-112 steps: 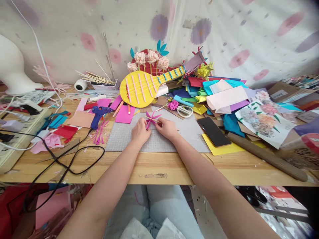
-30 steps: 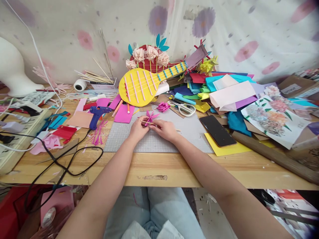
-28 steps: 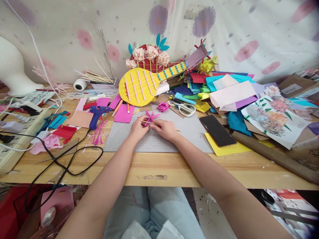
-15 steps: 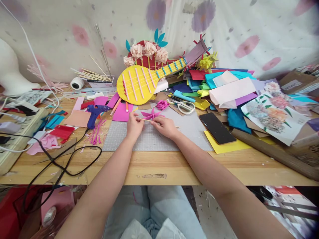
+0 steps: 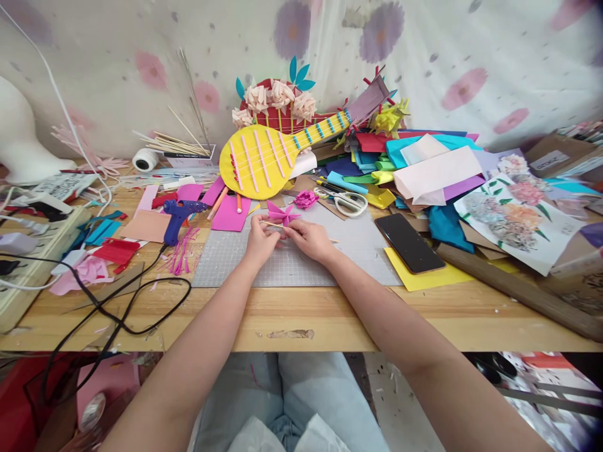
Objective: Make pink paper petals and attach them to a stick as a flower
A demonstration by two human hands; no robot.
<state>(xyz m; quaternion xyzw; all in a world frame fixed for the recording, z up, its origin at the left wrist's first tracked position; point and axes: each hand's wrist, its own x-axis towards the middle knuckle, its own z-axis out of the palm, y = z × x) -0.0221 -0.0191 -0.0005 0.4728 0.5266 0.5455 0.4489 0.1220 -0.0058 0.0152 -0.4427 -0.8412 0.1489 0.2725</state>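
Both my hands meet over the grey cutting mat [image 5: 245, 260] at the table's middle. My left hand [image 5: 260, 239] and my right hand [image 5: 311, 239] are closed in a pinch on a thin wooden stick that carries a magenta paper flower [image 5: 281, 215] with pointed petals. The flower sticks up just beyond my fingertips. A second, crumpled magenta flower [image 5: 306, 199] lies on the mat a little further back, near the white-handled scissors [image 5: 346, 202].
A yellow paper guitar [image 5: 264, 160] leans behind the mat. A blue glue gun [image 5: 178, 212] with a black cord lies left. A black phone [image 5: 407, 242] rests on yellow paper at right, beside a heap of coloured sheets [image 5: 424, 169] and a wooden rod [image 5: 518, 292].
The flower on the stick has been turned between my fingers and its petals now point another way. My hands stayed in the same spot on the mat; the view shifted slightly.
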